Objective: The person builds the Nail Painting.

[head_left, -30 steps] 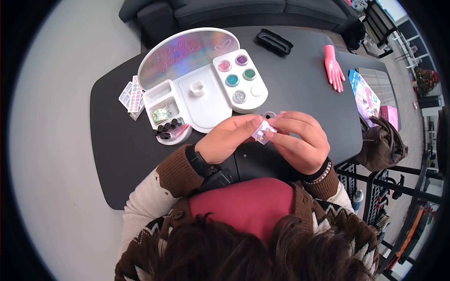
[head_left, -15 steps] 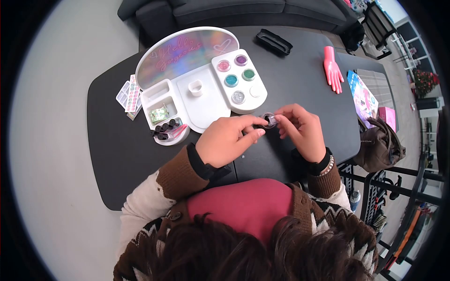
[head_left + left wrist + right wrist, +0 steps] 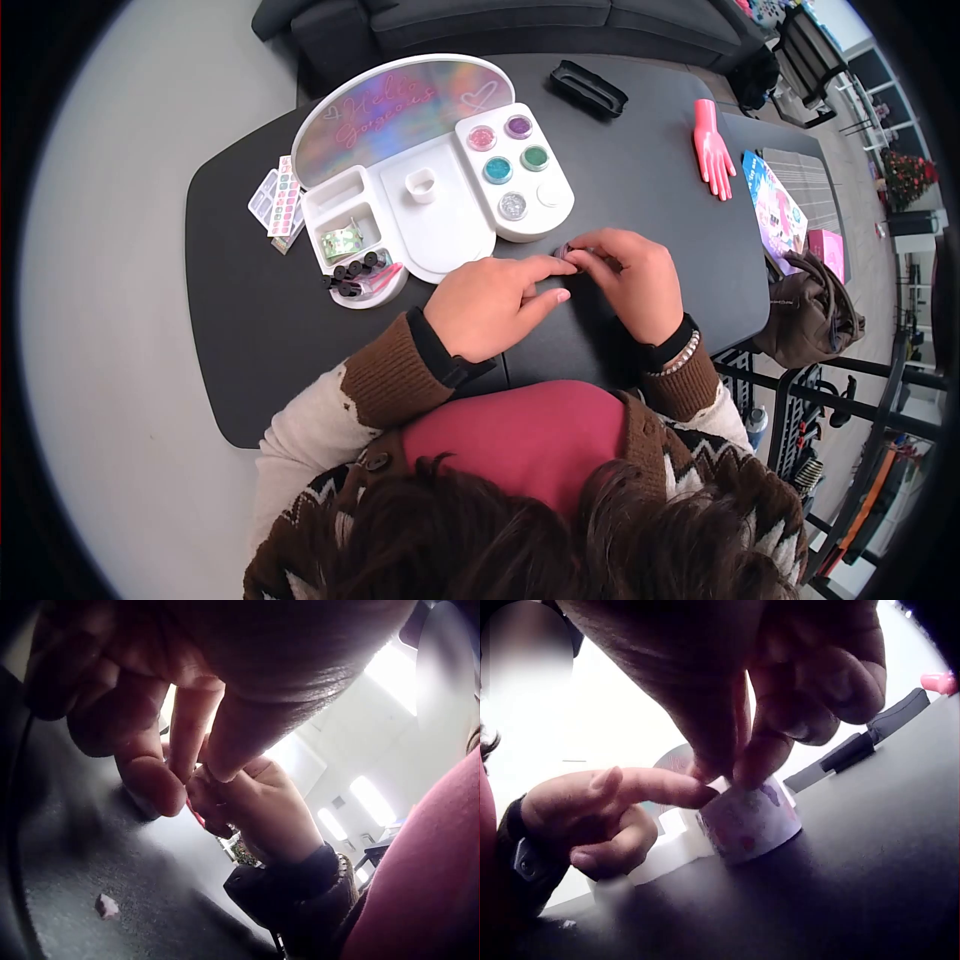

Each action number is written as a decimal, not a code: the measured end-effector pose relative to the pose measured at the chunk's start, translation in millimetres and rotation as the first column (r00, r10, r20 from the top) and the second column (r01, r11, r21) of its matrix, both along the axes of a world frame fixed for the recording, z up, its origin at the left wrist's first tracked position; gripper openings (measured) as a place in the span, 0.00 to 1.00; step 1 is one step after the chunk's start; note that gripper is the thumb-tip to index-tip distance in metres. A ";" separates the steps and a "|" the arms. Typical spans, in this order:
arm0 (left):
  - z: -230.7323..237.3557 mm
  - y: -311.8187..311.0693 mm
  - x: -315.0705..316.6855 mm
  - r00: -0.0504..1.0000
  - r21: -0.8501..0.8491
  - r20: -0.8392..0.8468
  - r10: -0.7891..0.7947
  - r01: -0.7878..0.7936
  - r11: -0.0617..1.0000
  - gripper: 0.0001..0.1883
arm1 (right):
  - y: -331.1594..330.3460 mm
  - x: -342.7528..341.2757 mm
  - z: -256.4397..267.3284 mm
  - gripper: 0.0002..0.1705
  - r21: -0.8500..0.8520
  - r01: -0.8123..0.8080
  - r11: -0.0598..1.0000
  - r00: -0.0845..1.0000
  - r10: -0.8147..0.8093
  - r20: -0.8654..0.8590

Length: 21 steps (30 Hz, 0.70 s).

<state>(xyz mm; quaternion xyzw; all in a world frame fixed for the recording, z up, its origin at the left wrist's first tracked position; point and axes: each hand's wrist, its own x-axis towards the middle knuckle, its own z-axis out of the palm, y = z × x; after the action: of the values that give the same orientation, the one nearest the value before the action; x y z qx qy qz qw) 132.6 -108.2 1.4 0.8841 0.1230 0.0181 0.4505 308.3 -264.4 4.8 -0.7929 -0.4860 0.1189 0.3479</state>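
Observation:
A short roll of pale printed film (image 3: 754, 825) with purple and red marks stands on the black table in the right wrist view. My right hand (image 3: 640, 280) pinches its upper edge between thumb and index finger. Against the rim lies the outstretched index fingertip of my left hand (image 3: 492, 305), while that thumb stays apart from it. From above, fingers cover most of the roll, leaving only a bit of purple. A small whitish scrap (image 3: 107, 906) lies on the table below my left hand.
A white vanity-style tray (image 3: 440, 250) with a shiny backboard holds glitter pots (image 3: 497, 170), black-capped bottles (image 3: 350, 272) and a green patterned packet (image 3: 342, 240). Sticker sheets (image 3: 284, 200) lie at left. A black tray (image 3: 588, 90) and pink model hand (image 3: 712, 150) are farther back.
Both hands held the purple film up near me; they have lowered it to the small round jar on the table. My left hand has let go and now touches the rim with its index finger.

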 end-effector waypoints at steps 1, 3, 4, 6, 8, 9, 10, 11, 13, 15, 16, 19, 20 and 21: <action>0.1 0.4 -0.5 1.000 -0.024 0.007 -0.002 0.002 1.000 0.19 | -1.3 1.3 3.7 0.10 -0.023 -0.024 0.999 0.999 0.025 0.043; 0.9 2.3 -1.0 1.000 -0.045 0.015 0.002 -0.001 0.999 0.19 | -2.6 0.8 12.1 0.12 -0.043 -0.052 0.998 0.995 0.055 0.085; 1.7 2.9 -0.9 1.000 -0.063 0.012 -0.006 0.007 0.998 0.19 | -5.0 -1.5 17.1 0.15 -0.005 -0.041 0.999 0.991 0.041 0.130; 1.9 2.7 -0.7 1.000 -0.081 0.010 -0.014 0.015 0.997 0.20 | -12.5 0.7 18.8 0.21 0.007 -0.089 0.996 0.968 0.085 0.238; 1.2 2.2 -0.7 1.000 -0.064 0.020 -0.001 0.002 0.998 0.20 | -15.4 -4.1 19.7 0.22 -0.052 -0.134 0.990 0.931 0.144 0.336; 0.9 2.7 -0.3 1.000 -0.064 0.020 -0.002 0.004 0.998 0.20 | -17.2 -5.5 20.1 0.24 -0.117 -0.171 0.978 0.881 0.205 0.427; 0.3 2.9 -0.2 1.000 -0.080 0.018 0.008 -0.006 0.997 0.20 | -20.2 -5.4 14.8 0.27 -0.204 -0.150 0.967 0.912 0.215 0.348; -0.3 1.6 -0.3 1.000 -0.098 0.015 0.016 -0.014 0.995 0.20 | -21.4 -4.4 10.3 0.27 -0.206 -0.145 0.968 0.914 0.211 0.346; 0.2 0.3 0.1 1.000 -0.111 0.021 0.020 -0.018 0.994 0.20 | -17.4 0.1 2.5 0.25 -0.060 -0.179 0.982 0.912 0.189 0.365; 8.9 1.1 -0.8 0.999 -0.115 0.029 0.026 -0.022 0.993 0.21 | -17.6 1.9 -5.6 0.23 -0.026 -0.178 0.984 0.957 0.179 0.226; 18.5 2.7 -1.7 0.999 -0.161 0.019 0.047 -0.043 0.986 0.22 | -16.1 4.7 -6.8 0.22 0.006 -0.176 0.984 0.981 0.175 0.085; 23.9 8.6 -1.3 0.968 -0.026 0.249 0.011 -0.005 1.000 0.26 | -16.5 3.8 9.4 0.18 0.060 -0.113 0.992 0.951 0.125 -0.284; 24.8 11.7 -2.3 0.885 0.152 0.456 -0.087 0.019 0.988 0.28 | -18.3 5.7 6.6 0.15 0.128 -0.096 0.987 0.866 0.147 -0.478; 35.6 13.7 -4.8 0.915 0.155 0.383 -0.129 0.074 0.985 0.28 | -16.2 7.7 7.3 0.15 0.147 -0.116 0.982 0.857 0.173 -0.486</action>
<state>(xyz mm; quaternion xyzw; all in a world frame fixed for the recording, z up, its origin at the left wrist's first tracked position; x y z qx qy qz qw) 127.9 -94.5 37.0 0.8966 -0.0171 0.1794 0.4046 316.1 -280.6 12.1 -0.6760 -0.4443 0.3170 0.4951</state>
